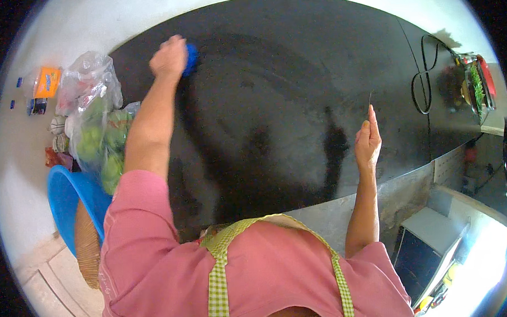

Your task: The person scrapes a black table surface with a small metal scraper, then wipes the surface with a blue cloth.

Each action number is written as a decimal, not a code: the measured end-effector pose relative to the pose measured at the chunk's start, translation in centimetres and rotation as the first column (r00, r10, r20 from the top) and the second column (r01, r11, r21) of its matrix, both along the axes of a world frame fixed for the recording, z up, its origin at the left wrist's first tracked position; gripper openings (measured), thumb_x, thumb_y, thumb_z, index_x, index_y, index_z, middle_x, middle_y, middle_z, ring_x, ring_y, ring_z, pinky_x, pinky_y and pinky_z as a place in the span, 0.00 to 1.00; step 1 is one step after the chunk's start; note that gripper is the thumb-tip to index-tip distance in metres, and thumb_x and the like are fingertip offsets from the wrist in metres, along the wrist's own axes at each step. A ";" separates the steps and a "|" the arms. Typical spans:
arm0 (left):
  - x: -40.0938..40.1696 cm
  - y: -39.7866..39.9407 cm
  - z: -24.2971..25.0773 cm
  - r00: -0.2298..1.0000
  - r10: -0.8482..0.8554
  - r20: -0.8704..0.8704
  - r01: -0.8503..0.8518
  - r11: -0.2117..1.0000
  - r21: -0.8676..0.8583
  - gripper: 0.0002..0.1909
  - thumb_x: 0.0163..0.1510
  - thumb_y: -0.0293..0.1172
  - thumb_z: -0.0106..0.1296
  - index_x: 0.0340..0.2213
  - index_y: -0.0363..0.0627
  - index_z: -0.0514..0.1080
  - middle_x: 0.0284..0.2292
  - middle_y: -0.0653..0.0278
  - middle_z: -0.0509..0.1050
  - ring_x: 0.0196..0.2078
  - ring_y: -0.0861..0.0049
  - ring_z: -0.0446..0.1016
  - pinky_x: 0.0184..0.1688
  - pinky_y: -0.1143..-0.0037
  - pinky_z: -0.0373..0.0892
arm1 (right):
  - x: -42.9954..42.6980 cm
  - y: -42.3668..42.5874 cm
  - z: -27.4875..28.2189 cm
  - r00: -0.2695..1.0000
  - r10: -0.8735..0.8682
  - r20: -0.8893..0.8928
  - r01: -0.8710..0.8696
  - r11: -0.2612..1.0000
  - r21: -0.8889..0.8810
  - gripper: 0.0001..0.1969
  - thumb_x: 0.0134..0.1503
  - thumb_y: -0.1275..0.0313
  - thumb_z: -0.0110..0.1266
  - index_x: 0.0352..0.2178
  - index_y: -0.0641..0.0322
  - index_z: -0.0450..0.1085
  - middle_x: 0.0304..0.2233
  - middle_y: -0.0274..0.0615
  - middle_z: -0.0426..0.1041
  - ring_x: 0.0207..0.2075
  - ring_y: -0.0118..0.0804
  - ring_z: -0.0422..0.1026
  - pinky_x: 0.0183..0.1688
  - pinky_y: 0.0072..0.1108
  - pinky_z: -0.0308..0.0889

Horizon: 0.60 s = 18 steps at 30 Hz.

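Observation:
My left hand (169,56) is at the far left part of the black countertop (276,90), closed around a blue cloth or sponge (191,60) that shows beside the fingers; the hand is slightly blurred. Towards the right of the counter, my right hand (368,144) is raised with the thumb and fingers pinching a thin, dark, pointed object (370,98). That object is seen edge-on, so its kind cannot be told. Shadows of the arms fall on the dark surface.
Clear plastic bags (93,80) with green produce (89,141) lie left, by an orange packet (47,82). Below them stand a blue plastic basin (63,182) and a woven basket (87,244). A black cable (412,90) loops at right, near a container with green herbs (477,85).

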State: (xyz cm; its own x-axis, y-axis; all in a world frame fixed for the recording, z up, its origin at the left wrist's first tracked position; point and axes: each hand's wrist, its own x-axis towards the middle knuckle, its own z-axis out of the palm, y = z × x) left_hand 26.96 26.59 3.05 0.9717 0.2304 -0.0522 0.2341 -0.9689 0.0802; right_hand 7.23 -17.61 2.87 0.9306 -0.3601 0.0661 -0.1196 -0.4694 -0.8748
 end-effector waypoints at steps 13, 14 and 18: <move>-14.4 -22.6 -2.1 0.722 -0.688 0.073 0.669 0.668 -0.327 0.10 0.49 0.34 0.47 0.29 0.41 0.70 0.29 0.52 0.74 0.26 0.59 0.76 0.24 0.62 0.71 | -1.7 0.5 -0.6 0.968 -0.243 -0.057 0.249 0.947 0.201 0.21 0.64 0.69 0.39 0.59 0.53 0.56 0.15 0.26 0.56 0.13 0.16 0.54 0.13 0.11 0.50; -17.2 -24.6 -2.2 0.533 -0.824 0.193 0.833 0.470 -0.293 0.10 0.49 0.35 0.48 0.30 0.42 0.70 0.29 0.53 0.74 0.23 0.62 0.75 0.24 0.63 0.71 | -1.5 0.9 0.0 0.972 -0.236 -0.020 0.234 0.941 0.244 0.21 0.64 0.69 0.39 0.59 0.52 0.56 0.15 0.26 0.56 0.13 0.16 0.53 0.12 0.11 0.50; -16.1 -21.0 -4.5 0.502 -0.777 0.379 0.864 0.470 -0.182 0.11 0.48 0.40 0.50 0.30 0.46 0.71 0.28 0.57 0.73 0.25 0.65 0.75 0.23 0.67 0.71 | -0.9 1.3 1.5 0.974 -0.226 0.009 0.214 0.934 0.286 0.21 0.64 0.68 0.39 0.59 0.51 0.56 0.15 0.26 0.56 0.13 0.16 0.54 0.12 0.11 0.50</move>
State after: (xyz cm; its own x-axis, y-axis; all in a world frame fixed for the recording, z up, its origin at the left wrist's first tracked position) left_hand 10.81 5.61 -1.42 0.6890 -0.6688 0.2793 -0.7225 -0.6032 0.3378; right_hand 6.35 -16.32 4.34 0.8243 -0.5653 -0.0313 -0.1532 -0.1694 -0.9736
